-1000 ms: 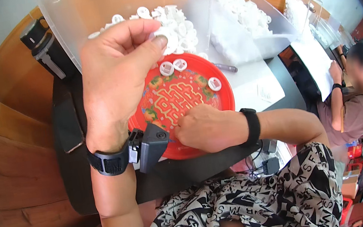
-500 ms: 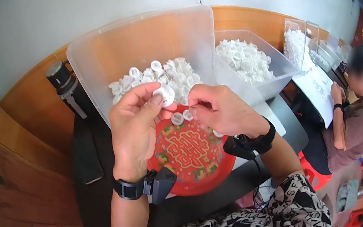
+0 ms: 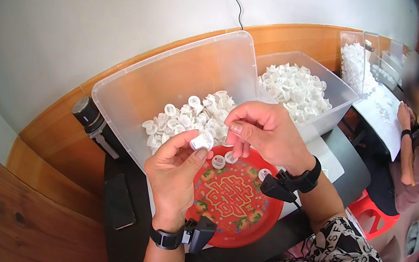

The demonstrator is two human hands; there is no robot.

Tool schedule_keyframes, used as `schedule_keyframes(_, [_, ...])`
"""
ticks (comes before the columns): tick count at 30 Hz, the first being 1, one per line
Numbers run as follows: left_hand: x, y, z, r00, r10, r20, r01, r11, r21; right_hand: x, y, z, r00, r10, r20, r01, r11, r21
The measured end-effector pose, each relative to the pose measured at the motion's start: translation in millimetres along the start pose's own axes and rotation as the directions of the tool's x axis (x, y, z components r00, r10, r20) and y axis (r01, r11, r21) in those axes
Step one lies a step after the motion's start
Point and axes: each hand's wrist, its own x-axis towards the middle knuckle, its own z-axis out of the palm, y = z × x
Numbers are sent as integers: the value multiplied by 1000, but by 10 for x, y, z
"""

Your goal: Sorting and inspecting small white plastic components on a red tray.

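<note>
A small white plastic cap point(image 3: 202, 141), round and ribbed, is pinched between the thumb and fingers of the left hand point(image 3: 176, 176), just above the far rim of a glossy red round plate point(image 3: 231, 203) with gold patterning; which way its opening faces cannot be told. The right hand point(image 3: 267, 133) hovers just beside it, fingers curled and closed around nothing visible. Two similar white caps point(image 3: 223, 159) lie on the plate below. Behind stands a clear plastic tub point(image 3: 175, 82) heaped with white caps, on a dark tabletop point(image 3: 129, 246).
</note>
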Motion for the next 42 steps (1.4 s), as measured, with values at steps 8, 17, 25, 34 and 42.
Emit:
schedule_keyframes(8, [17,-63,31,1000,16,6,-15,999,-52,13,3,57,998,34,47,-35,999,13])
schedule_keyframes(17, [16,-52,51,999,-49,-2,47,974,-221,8,76,79,998,-32,45,26,993,115])
schedule_keyframes(25, [23,-81,80,998,-40,-53,18,930,-368,-25,57,170,1000,-25,18,21,981,192])
schedule_keyframes(34, [0,-126,88,997,-67,45,78,941,-329,-26,104,224,999,-16,29,8,967,254])
schedule_keyframes(42, [4,-104,54,973,-187,136,222,916,-333,-18,100,202,999,-37,-6,37,955,295])
